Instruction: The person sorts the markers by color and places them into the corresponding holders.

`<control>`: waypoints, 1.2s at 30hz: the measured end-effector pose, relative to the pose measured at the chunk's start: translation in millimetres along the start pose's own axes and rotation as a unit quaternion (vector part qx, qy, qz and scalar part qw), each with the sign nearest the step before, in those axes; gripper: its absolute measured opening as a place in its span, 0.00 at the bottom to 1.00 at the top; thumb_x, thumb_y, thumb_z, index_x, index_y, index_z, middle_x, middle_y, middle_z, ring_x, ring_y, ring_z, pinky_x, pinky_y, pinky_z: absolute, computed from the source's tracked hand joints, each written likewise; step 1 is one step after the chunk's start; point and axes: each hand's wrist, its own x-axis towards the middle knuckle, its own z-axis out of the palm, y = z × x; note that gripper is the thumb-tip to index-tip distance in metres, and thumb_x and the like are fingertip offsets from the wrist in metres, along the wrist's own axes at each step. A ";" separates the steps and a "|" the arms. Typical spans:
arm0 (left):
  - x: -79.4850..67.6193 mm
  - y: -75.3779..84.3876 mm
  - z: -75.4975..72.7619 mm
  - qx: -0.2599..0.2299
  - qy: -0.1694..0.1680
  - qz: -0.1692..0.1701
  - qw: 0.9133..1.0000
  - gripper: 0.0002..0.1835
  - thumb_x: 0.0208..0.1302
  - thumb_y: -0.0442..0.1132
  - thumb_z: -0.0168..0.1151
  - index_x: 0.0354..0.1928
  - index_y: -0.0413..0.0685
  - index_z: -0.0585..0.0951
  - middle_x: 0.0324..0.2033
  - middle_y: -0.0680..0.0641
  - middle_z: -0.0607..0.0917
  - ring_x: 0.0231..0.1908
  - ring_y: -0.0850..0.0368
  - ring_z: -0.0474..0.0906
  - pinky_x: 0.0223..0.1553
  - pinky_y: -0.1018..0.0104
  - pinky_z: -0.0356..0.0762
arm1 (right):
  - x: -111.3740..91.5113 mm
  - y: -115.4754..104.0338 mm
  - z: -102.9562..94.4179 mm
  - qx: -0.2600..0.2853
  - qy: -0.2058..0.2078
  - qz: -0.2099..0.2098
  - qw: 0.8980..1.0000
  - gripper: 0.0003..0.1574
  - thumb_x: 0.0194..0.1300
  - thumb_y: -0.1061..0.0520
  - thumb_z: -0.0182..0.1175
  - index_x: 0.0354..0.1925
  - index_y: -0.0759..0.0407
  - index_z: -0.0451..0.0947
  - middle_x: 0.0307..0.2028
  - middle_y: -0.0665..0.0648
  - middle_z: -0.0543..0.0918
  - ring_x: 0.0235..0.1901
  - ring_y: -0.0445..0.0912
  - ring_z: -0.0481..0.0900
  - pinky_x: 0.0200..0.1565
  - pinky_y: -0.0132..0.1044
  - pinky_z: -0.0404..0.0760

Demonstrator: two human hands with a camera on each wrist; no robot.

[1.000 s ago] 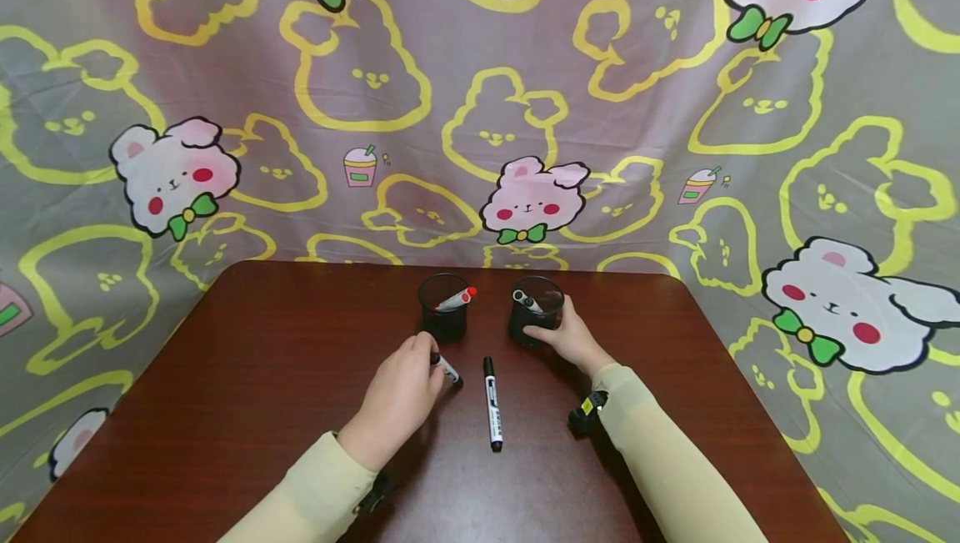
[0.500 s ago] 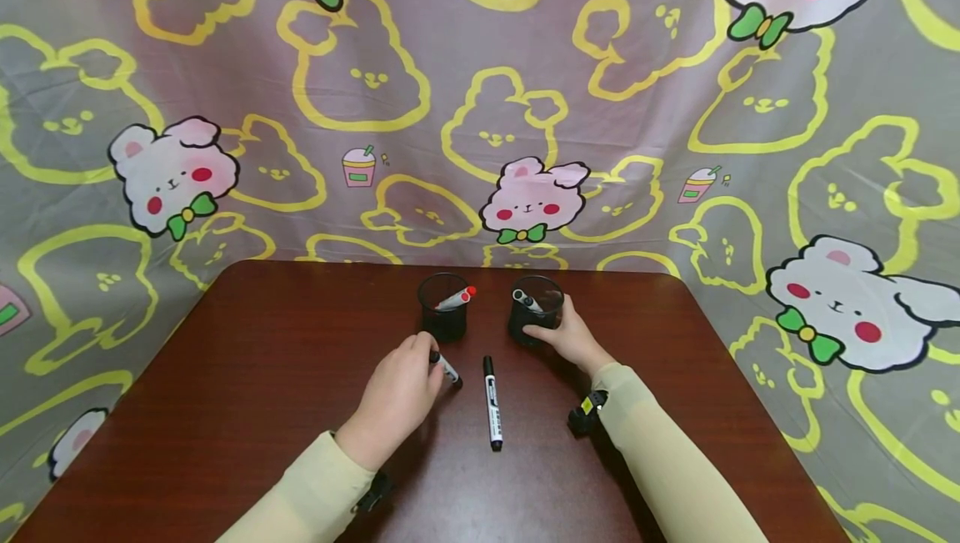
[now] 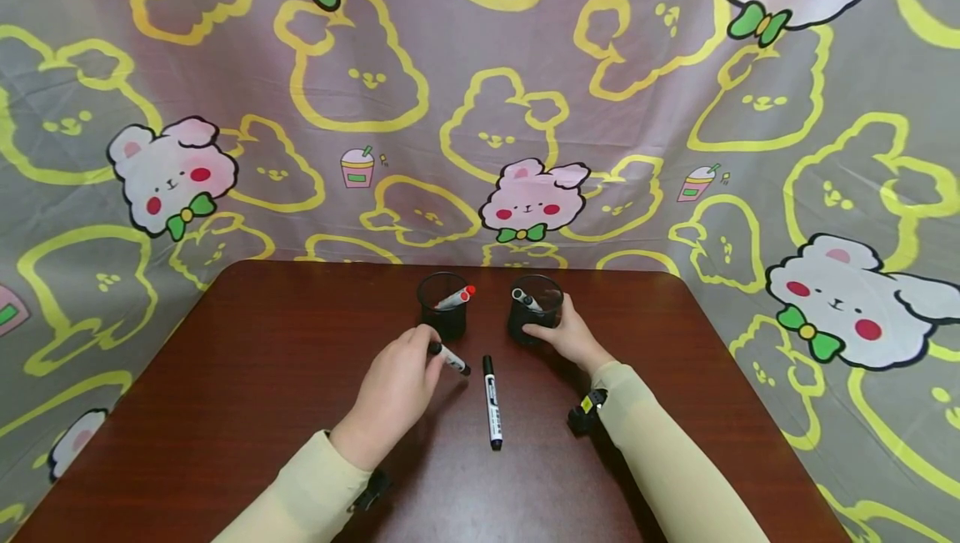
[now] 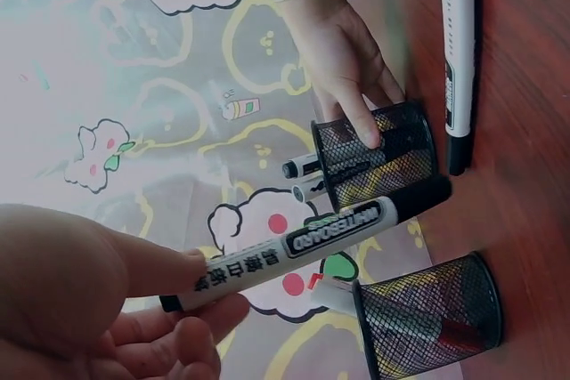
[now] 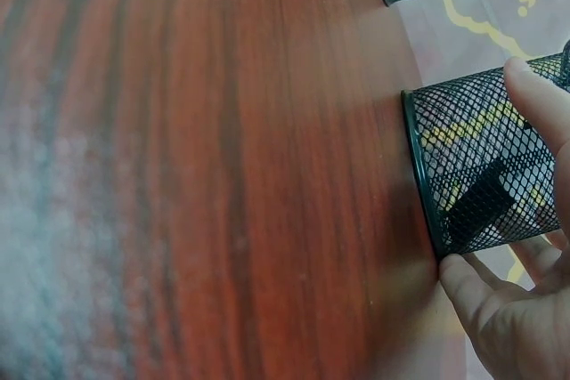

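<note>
My left hand [image 3: 393, 393] pinches a black-capped whiteboard marker [image 4: 294, 251] between thumb and fingers, tilted a little above the table in front of the left cup. My right hand [image 3: 576, 334] grips the side of the right black mesh pen cup [image 3: 529, 328], which stands upright on the table. Inside that cup lean black-ended markers [image 4: 307, 177]. The left mesh cup [image 3: 444, 326] holds red-ended markers [image 3: 454, 299], untouched by either hand. Between my hands, another black-capped whiteboard marker [image 3: 492, 405] lies on the table, pointing away from me.
The dark reddish wooden table [image 3: 247, 409] has rounded far corners. A patterned cloth [image 3: 420, 42] with cartoon rabbits hangs close behind its far edge and along both sides. The two cups stand side by side near the far edge, with a small gap between them.
My left hand has lifted slightly, and the marker in it has risen and shifted a little to the right. My right hand stays on the right cup; the lying marker has not moved.
</note>
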 end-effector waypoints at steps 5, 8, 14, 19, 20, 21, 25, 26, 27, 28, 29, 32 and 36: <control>1.7 3.3 -1.9 -0.005 0.021 0.013 1.000 0.13 0.63 0.37 0.74 0.44 0.42 0.80 0.37 0.46 0.86 0.34 0.52 0.83 0.37 0.55 0.84 | -0.1 -0.5 0.6 0.005 0.001 0.001 1.000 0.55 0.60 0.46 0.76 0.73 0.51 0.54 0.67 0.63 0.72 0.68 0.56 0.72 0.67 0.57 0.71; 2.8 4.9 -3.1 -0.015 0.032 0.022 0.999 0.14 0.62 0.38 0.75 0.45 0.42 0.80 0.37 0.47 0.86 0.33 0.54 0.82 0.37 0.57 0.84 | 0.1 -0.8 0.5 0.004 0.000 0.000 1.000 0.55 0.60 0.46 0.77 0.73 0.51 0.54 0.67 0.63 0.73 0.68 0.57 0.72 0.67 0.58 0.71; 9.5 10.6 -4.9 -0.033 0.071 0.056 0.995 0.15 0.63 0.38 0.75 0.47 0.42 0.81 0.38 0.47 0.86 0.32 0.55 0.79 0.35 0.59 0.81 | 0.8 -0.5 -0.6 -0.001 -0.001 0.000 1.000 0.55 0.60 0.45 0.77 0.73 0.51 0.54 0.67 0.63 0.72 0.68 0.57 0.71 0.68 0.58 0.70; 17.6 20.2 -5.8 -0.045 0.093 0.069 0.992 0.16 0.63 0.38 0.74 0.48 0.42 0.81 0.41 0.44 0.87 0.34 0.53 0.82 0.35 0.58 0.81 | 0.2 0.0 -1.0 -0.003 -0.002 0.001 1.000 0.56 0.60 0.44 0.76 0.73 0.51 0.54 0.68 0.63 0.71 0.69 0.57 0.70 0.69 0.59 0.69; 19.2 22.4 -5.9 -0.048 0.094 0.069 0.992 0.16 0.63 0.39 0.74 0.48 0.42 0.81 0.42 0.44 0.87 0.35 0.52 0.83 0.35 0.58 0.82 | 0.0 0.1 -1.0 -0.004 -0.002 0.001 1.000 0.56 0.60 0.44 0.76 0.73 0.51 0.53 0.68 0.63 0.71 0.69 0.57 0.70 0.69 0.59 0.68; 20.7 24.5 -5.9 -0.050 0.094 0.068 0.992 0.16 0.63 0.39 0.74 0.49 0.42 0.81 0.42 0.44 0.88 0.36 0.53 0.84 0.36 0.59 0.82 | -0.2 0.0 -0.8 -0.004 -0.002 0.000 1.000 0.55 0.61 0.45 0.76 0.73 0.52 0.53 0.68 0.63 0.72 0.69 0.57 0.70 0.69 0.59 0.68; 27.0 32.8 -5.3 -0.064 0.087 0.068 0.992 0.17 0.64 0.39 0.74 0.51 0.42 0.81 0.43 0.45 0.87 0.36 0.54 0.83 0.36 0.61 0.83 | 0.2 0.3 -0.1 -0.002 0.001 -0.003 1.000 0.54 0.61 0.46 0.76 0.73 0.52 0.54 0.68 0.62 0.72 0.70 0.56 0.70 0.70 0.58 0.68; 28.7 34.6 -4.9 -0.066 0.086 0.068 0.992 0.17 0.64 0.39 0.73 0.51 0.42 0.81 0.43 0.45 0.87 0.35 0.55 0.82 0.36 0.62 0.83 | 0.3 0.2 0.2 -0.001 0.003 -0.003 1.000 0.54 0.60 0.47 0.76 0.73 0.52 0.54 0.68 0.62 0.72 0.70 0.56 0.70 0.70 0.58 0.68; 30.3 36.3 -4.5 -0.068 0.087 0.069 0.991 0.17 0.65 0.39 0.73 0.51 0.43 0.81 0.42 0.46 0.87 0.35 0.56 0.81 0.35 0.63 0.82 | 0.4 0.2 0.4 -0.001 0.004 -0.004 1.000 0.54 0.60 0.47 0.77 0.73 0.52 0.55 0.68 0.62 0.72 0.70 0.56 0.70 0.70 0.58 0.68; 31.9 37.9 -4.1 -0.070 0.089 0.071 0.991 0.16 0.65 0.39 0.73 0.51 0.43 0.81 0.41 0.46 0.86 0.33 0.57 0.79 0.33 0.64 0.80 | 0.4 0.3 0.6 -0.001 0.005 -0.004 1.000 0.54 0.60 0.47 0.77 0.73 0.51 0.55 0.68 0.62 0.72 0.70 0.56 0.70 0.70 0.59 0.67; 33.7 39.1 -3.4 -0.072 0.091 0.073 0.991 0.16 0.65 0.39 0.73 0.51 0.43 0.81 0.41 0.46 0.86 0.32 0.57 0.78 0.32 0.65 0.79 | 0.3 0.4 0.7 -0.003 0.005 -0.004 1.000 0.54 0.60 0.47 0.77 0.72 0.52 0.55 0.69 0.62 0.72 0.70 0.56 0.70 0.70 0.59 0.67; 38.5 41.9 -0.9 -0.076 0.096 0.076 0.990 0.15 0.65 0.39 0.72 0.50 0.44 0.81 0.39 0.47 0.85 0.30 0.58 0.75 0.30 0.66 0.75 | 0.3 0.5 1.0 -0.004 0.007 -0.003 1.000 0.53 0.61 0.47 0.76 0.72 0.52 0.55 0.69 0.62 0.72 0.69 0.57 0.70 0.69 0.60 0.68; 44.4 44.4 3.4 -0.083 0.092 0.075 0.989 0.15 0.65 0.40 0.73 0.50 0.45 0.80 0.41 0.47 0.86 0.34 0.57 0.79 0.35 0.65 0.83 | 0.7 0.5 1.1 -0.005 0.010 0.000 1.000 0.52 0.61 0.47 0.76 0.72 0.51 0.56 0.69 0.62 0.71 0.68 0.57 0.70 0.68 0.59 0.68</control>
